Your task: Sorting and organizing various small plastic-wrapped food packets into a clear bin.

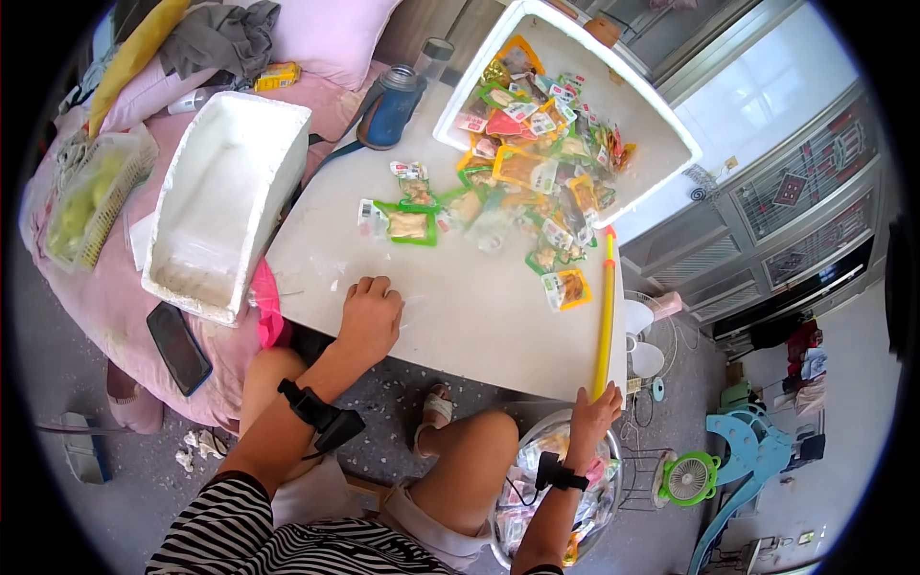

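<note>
My left hand [371,316] rests on the near edge of the white table [460,316] with its fingers curled in, knuckles up. Its palm is hidden and nothing shows in it. At the table's right edge, my right hand [596,415] is closed around the near end of a yellow stick [605,323] with an orange-red tip. Vacuum-packed food packets [525,169] spill from a tilted white foam box [647,136] onto the table. A green-edged packet [410,224] lies to the left, an orange-edged packet [568,289] nearer the stick.
Below my right arm stands a metal basin [617,489] of packets. A second foam box [215,194] sits on the pink bedding at left, near a phone [180,348]. A blue flask [392,108] stands at the back. A green fan [688,478] is on the right.
</note>
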The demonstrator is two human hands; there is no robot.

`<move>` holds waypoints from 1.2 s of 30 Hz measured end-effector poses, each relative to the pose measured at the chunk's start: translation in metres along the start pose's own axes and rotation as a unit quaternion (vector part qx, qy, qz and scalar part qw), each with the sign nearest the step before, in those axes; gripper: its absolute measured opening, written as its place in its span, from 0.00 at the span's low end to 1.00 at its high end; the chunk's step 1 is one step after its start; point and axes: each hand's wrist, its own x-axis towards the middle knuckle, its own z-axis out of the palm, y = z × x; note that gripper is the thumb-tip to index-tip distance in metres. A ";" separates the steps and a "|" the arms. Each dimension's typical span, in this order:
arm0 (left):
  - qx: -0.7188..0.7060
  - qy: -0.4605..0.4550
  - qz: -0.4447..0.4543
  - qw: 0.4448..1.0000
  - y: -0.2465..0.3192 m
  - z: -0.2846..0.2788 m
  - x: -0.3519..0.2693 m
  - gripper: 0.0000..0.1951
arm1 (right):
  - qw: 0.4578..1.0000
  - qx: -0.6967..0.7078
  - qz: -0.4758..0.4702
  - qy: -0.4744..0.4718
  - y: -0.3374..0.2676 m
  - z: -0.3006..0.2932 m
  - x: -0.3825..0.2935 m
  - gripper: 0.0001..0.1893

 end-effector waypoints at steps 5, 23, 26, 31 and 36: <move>-0.032 0.124 0.065 0.990 0.006 -0.008 0.007 0.06 | 0.980 0.039 0.114 -0.160 0.041 0.008 -0.017 0.28; -0.034 0.012 0.023 0.999 0.001 0.009 0.000 0.02 | 0.755 0.580 0.272 -0.138 -0.024 -0.030 -0.024 0.10; -0.032 0.015 0.017 0.999 -0.003 0.008 -0.001 0.01 | 0.800 0.540 0.233 -0.118 -0.054 -0.015 0.047 0.19; -0.019 0.010 0.018 1.000 -0.005 0.011 -0.001 0.01 | 0.847 0.484 0.183 -0.121 -0.079 0.037 0.168 0.27; -0.026 0.013 0.017 0.999 -0.003 0.013 -0.001 0.01 | 0.817 0.496 0.232 -0.179 -0.097 0.058 0.237 0.27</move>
